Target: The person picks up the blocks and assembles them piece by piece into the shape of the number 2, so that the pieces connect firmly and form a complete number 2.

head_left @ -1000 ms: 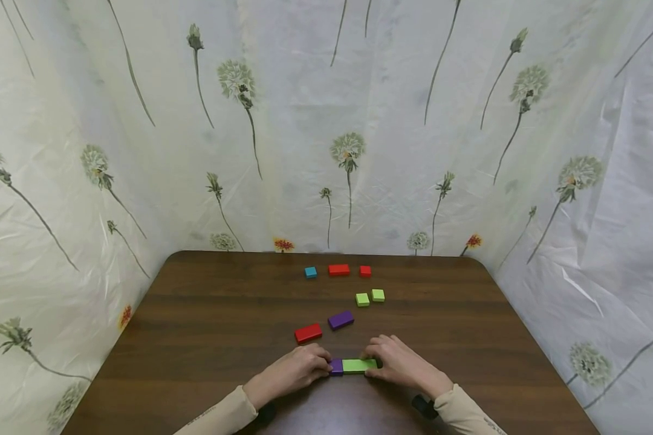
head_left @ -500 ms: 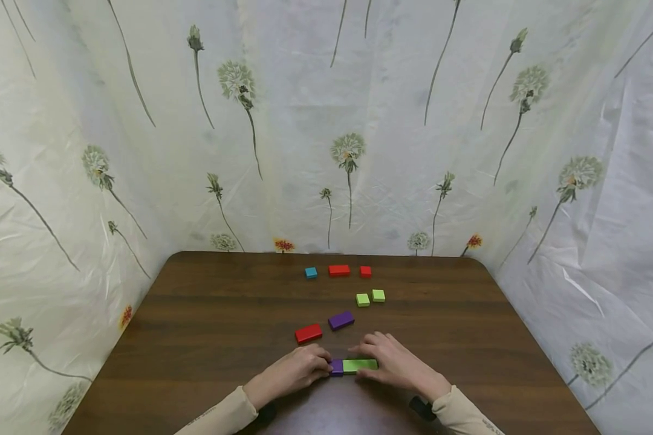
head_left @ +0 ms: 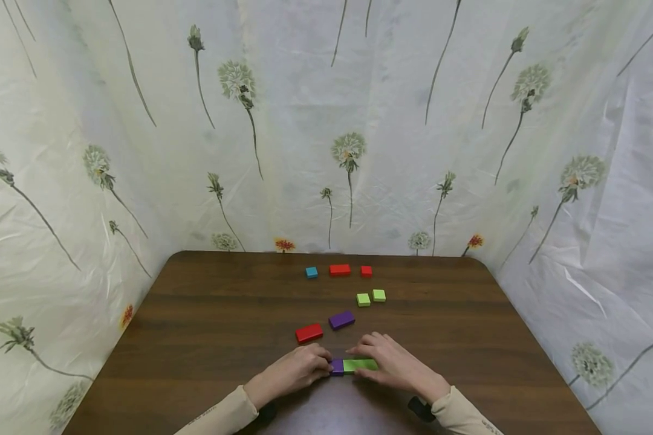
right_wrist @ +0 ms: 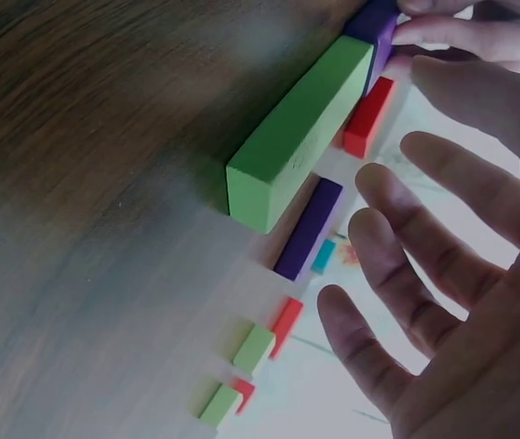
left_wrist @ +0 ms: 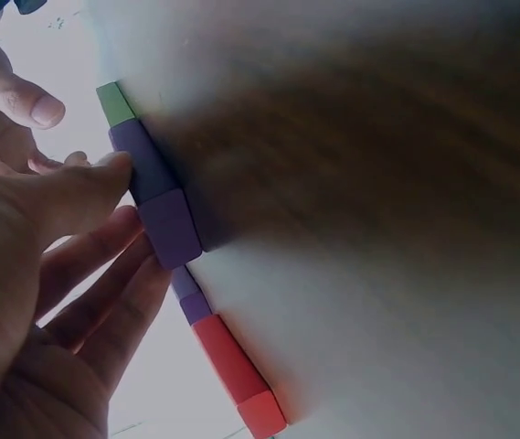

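Near the front of the table, a purple block stands end to end with a long green block. My left hand pinches the purple block; in the left wrist view its thumb lies on one side of the purple block and the fingers on the other. Over the right end of the green block hovers my right hand. In the right wrist view its fingers are spread and stand apart from the green block. From the head, the right hand hides that block's right end.
Just beyond the hands lie a red block and another purple block. Farther back are two small green cubes, a blue cube, a long red block and a small red cube. A flowered curtain surrounds the table.
The right hand has let go of the green block's end and shifted slightly left over it, fingers spread. The left hand stays on the purple block.
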The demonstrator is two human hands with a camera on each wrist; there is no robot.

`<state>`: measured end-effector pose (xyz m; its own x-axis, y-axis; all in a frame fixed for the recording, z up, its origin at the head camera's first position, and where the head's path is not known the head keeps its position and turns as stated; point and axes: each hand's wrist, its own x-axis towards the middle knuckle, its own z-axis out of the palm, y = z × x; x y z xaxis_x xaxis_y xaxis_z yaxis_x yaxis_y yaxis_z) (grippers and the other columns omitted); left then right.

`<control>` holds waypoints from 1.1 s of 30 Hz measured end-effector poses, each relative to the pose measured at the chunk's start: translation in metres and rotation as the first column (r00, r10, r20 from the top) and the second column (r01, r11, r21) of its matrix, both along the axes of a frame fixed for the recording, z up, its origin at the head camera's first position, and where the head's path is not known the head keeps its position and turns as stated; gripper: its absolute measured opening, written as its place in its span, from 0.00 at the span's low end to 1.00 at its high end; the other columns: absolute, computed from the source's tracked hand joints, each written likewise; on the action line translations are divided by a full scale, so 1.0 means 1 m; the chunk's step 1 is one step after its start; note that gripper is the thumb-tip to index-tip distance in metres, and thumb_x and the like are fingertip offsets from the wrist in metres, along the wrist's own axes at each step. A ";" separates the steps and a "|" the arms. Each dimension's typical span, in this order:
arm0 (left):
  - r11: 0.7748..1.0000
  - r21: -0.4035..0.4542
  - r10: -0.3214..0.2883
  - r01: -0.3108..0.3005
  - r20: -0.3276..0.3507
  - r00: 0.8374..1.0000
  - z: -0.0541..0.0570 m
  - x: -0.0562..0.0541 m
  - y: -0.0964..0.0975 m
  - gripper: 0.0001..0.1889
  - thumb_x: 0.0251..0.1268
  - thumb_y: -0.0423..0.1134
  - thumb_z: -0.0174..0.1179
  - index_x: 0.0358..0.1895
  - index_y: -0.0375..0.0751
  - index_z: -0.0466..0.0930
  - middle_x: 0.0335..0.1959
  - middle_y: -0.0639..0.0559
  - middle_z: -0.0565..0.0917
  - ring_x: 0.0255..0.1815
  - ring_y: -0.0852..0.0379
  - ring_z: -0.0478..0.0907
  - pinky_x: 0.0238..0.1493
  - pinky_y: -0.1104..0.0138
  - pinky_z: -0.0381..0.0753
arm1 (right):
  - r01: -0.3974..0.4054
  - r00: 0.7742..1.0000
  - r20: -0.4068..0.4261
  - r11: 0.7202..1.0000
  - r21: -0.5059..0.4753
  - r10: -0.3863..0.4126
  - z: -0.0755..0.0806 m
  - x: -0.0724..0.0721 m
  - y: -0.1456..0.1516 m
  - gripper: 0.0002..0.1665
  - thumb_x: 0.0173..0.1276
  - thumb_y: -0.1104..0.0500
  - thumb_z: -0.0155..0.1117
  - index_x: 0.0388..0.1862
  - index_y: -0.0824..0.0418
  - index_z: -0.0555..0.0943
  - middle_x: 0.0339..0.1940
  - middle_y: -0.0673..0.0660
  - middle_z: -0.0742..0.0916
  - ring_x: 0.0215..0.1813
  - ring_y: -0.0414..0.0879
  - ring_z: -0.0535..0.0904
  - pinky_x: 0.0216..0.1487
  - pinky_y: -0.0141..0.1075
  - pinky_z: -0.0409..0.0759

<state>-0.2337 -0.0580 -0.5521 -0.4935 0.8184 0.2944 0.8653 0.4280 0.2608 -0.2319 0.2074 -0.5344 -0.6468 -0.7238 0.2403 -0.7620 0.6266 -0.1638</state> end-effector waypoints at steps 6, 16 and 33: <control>1.000 -0.013 0.008 -0.008 0.014 1.000 0.000 0.000 0.000 0.07 0.65 0.38 0.62 0.42 0.44 0.87 0.45 0.54 0.84 0.45 0.66 0.79 0.46 0.80 0.75 | 0.005 1.000 -0.028 1.000 -0.016 -0.005 -0.001 -0.003 0.000 0.20 0.61 0.46 0.69 0.52 0.48 0.83 0.42 0.43 0.82 0.46 0.40 0.75 0.47 0.40 0.75; 0.997 0.051 0.065 -0.064 -0.010 0.998 0.004 -0.001 -0.005 0.17 0.65 0.49 0.61 0.51 0.45 0.83 0.50 0.55 0.80 0.51 0.63 0.78 0.52 0.72 0.77 | 0.036 0.999 0.033 0.999 -0.013 -0.035 0.004 -0.005 0.001 0.19 0.65 0.46 0.65 0.54 0.48 0.82 0.44 0.45 0.83 0.47 0.40 0.75 0.47 0.41 0.75; 0.971 0.233 0.014 -0.042 0.121 0.993 0.028 -0.025 -0.030 0.08 0.63 0.33 0.63 0.43 0.38 0.87 0.40 0.50 0.87 0.41 0.63 0.83 0.42 0.72 0.81 | 0.060 0.997 0.056 0.994 -0.096 -0.055 0.025 -0.026 0.000 0.17 0.65 0.49 0.66 0.51 0.50 0.83 0.42 0.47 0.84 0.44 0.38 0.78 0.43 0.35 0.77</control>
